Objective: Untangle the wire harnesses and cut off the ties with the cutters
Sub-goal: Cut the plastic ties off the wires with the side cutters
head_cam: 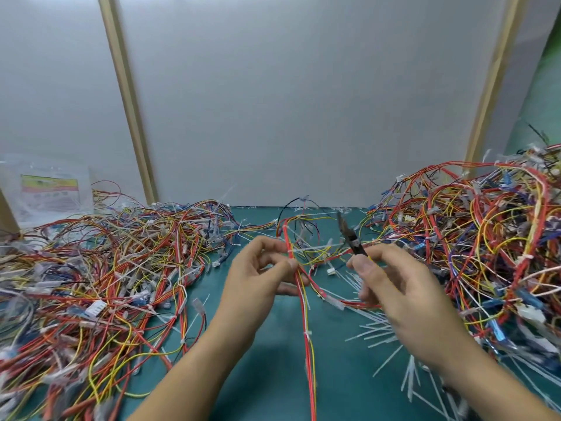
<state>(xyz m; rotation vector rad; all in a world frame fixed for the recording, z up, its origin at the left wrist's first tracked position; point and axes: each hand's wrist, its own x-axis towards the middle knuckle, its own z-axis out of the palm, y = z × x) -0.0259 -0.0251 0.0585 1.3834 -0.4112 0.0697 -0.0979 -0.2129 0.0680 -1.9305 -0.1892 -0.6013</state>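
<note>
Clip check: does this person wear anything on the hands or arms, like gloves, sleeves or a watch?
Nothing worn shows. The left hand and right hand are bare: no gloves, no visible rings. The forearms are bare to the frame's edge, no sleeves, watch or bands.

Bare green mat (267, 375) forms a lane between the left wire pile (106, 268) and the taller right wire pile (485, 238), narrowing toward the white back panel (303, 117). A red-and-yellow harness (306, 314) runs lengthwise down the lane and splits it. Loose cut ties (382, 332) litter the right half, up against the right pile. The left half lies barest.
</note>
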